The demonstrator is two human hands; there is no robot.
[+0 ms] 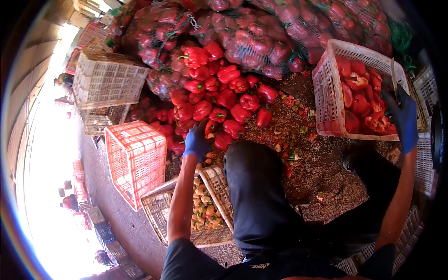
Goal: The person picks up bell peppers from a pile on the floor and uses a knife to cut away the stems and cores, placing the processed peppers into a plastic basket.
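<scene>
My left hand (197, 141), in a blue glove with dark fingers, reaches to the near edge of a heap of whole red bell peppers (227, 99). Its fingers stretch out against the peppers, and their tips are partly hidden among them. At the right, my gloved right hand (404, 119) is closed around a knife (395, 77), whose narrow blade points up and away. This hand is over the right side of a whitish plastic crate (322, 95). Cut and opened red peppers (360, 106) lie inside that crate.
Mesh sacks of red peppers (252, 39) are piled behind the heap. A red-and-white crate (140, 161) and stacked crates (109, 77) stand at left. Beside my knee, another crate (158, 210) holds pepper cores (204, 209). Seeds and scraps (298, 154) litter the floor.
</scene>
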